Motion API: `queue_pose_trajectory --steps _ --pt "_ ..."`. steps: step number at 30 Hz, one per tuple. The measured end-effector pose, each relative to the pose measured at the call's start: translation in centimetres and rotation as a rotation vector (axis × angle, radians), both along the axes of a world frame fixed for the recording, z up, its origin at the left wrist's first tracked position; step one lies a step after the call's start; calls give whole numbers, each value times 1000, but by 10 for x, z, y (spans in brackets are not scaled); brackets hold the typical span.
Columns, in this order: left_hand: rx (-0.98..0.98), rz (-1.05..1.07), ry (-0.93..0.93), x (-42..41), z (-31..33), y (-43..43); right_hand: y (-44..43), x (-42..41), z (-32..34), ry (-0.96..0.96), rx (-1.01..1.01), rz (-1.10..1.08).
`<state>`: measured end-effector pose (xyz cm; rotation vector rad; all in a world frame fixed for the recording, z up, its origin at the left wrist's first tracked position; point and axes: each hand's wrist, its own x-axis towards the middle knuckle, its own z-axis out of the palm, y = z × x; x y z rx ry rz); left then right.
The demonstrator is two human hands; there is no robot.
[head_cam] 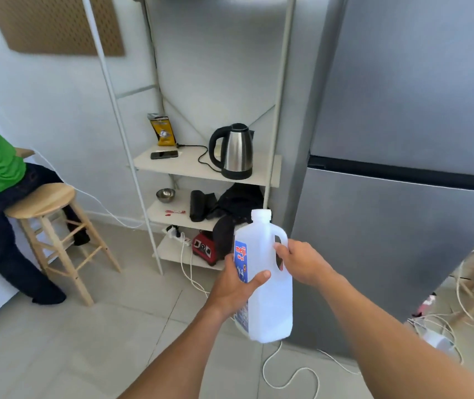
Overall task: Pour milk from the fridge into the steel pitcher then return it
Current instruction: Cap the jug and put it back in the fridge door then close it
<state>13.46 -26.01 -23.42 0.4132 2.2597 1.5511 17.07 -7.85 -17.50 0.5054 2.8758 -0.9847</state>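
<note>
Holding: milk jug [270, 306], capped, upright, both hands sharing weight.
Right hand [302, 263]: curled through handle [284, 239].
Left hand [235, 286]: wraps label side, steadying.
Fridge [403, 226]: doors closed.

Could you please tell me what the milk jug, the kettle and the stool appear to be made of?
The milk jug looks like translucent white plastic, matte, with a moulded handle and a printed label. The kettle seems brushed steel, given its streaked reflections, with glossy black, probably plastic, handle, lid and base. The stool appears pale, unpainted wood.
</note>
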Motion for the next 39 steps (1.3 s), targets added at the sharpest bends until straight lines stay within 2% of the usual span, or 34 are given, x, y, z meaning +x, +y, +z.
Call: queue_pose_trajectory --steps 8,19,27,34,39 --pt "1 23 166 -25 31 67 60 6 38 189 -20 -144" --pt "-127 129 362 -67 66 136 126 -21 54 256 54 -132" --pt "-231 247 366 -97 70 173 172 -65 49 264 269 -205" --pt "-251 353 386 -130 69 199 200 -106 42 338 423 -121" --pt "-245 383 390 -141 66 210 210 -129 37 303 519 -140"
